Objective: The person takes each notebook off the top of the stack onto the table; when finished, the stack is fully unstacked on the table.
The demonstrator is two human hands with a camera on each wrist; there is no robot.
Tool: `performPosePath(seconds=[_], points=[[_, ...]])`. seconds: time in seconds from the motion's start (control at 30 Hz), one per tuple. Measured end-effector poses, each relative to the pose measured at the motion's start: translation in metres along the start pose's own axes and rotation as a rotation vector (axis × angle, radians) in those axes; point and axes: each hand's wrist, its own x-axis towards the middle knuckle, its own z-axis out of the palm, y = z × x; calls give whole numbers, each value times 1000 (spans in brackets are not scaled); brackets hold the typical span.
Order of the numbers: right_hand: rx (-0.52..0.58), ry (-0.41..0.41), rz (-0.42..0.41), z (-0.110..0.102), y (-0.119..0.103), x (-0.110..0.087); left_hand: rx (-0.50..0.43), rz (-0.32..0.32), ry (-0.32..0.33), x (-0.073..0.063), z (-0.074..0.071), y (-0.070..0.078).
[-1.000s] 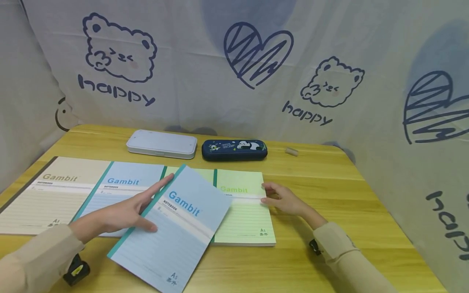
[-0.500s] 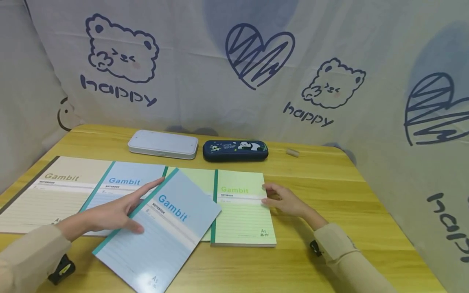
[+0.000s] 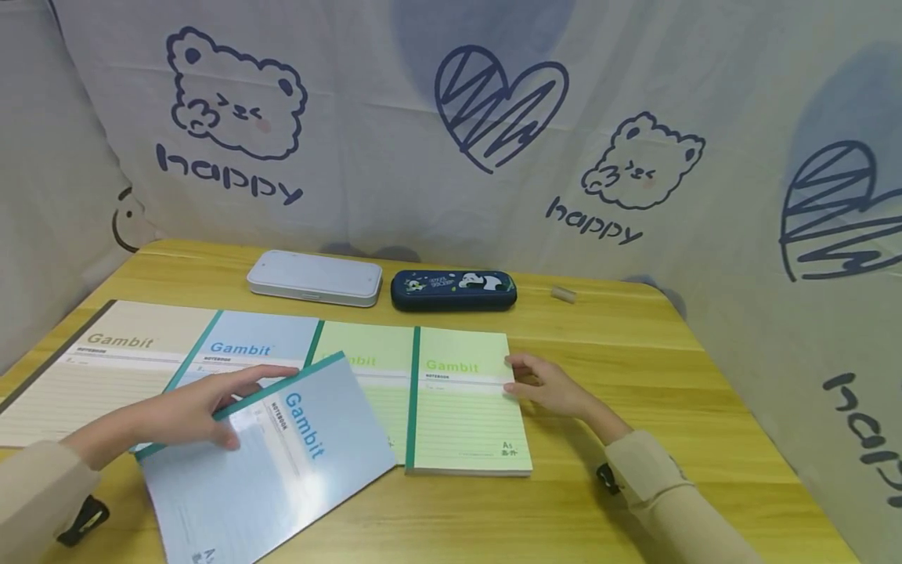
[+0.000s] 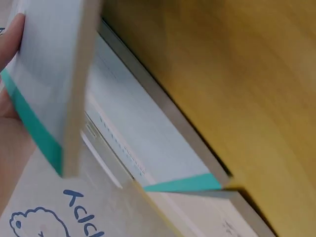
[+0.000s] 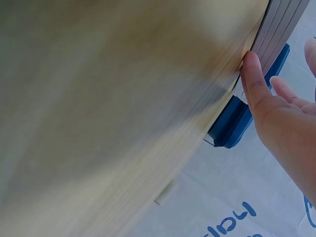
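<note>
My left hand (image 3: 190,407) grips a blue notebook (image 3: 282,462) by its teal spine, thumb on the cover and fingers underneath. This notebook is raised and tilted, overlapping parts of the row of notebooks below; in the left wrist view its page edge stands apart from them. In the row lie a beige notebook (image 3: 134,376), another blue notebook (image 3: 268,329), a green notebook (image 3: 369,337) and, rightmost, a stack topped by a second green notebook (image 3: 465,427). Fingertips of my right hand (image 3: 553,385) touch the stack's right edge; the right wrist view shows those fingers mostly straight.
Behind the row, a white flat case (image 3: 315,277) and a dark blue panda pencil case (image 3: 453,291) lie on the wooden table (image 3: 634,337). A small tan cylinder (image 3: 563,294) is to their right. A printed cloth (image 3: 380,157) hangs behind the table.
My left hand has drawn the blue notebook leftward and toward me, turning it counterclockwise, so more of both green notebooks shows. My right hand has stayed at the stack's edge.
</note>
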Motion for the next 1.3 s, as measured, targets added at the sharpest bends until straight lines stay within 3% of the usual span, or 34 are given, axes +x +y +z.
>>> performPosePath(seconds=[0.33,0.57,0.93,1.17,1.3], points=[[-9,3,1,0,0,0,127,-89,-69,-17,-8,-6],[-27,-1,-8,0,1,1,122,-89,-84,-32,-16,-25],[-22,-2,-6,1,1,1,96,-149,-116,-61,-28,-50],[-20,1,-6,1,1,1,79,-128,-153,-75,-36,-65],[-20,4,-4,1,0,0,29,-182,-177,-81,-40,-70]])
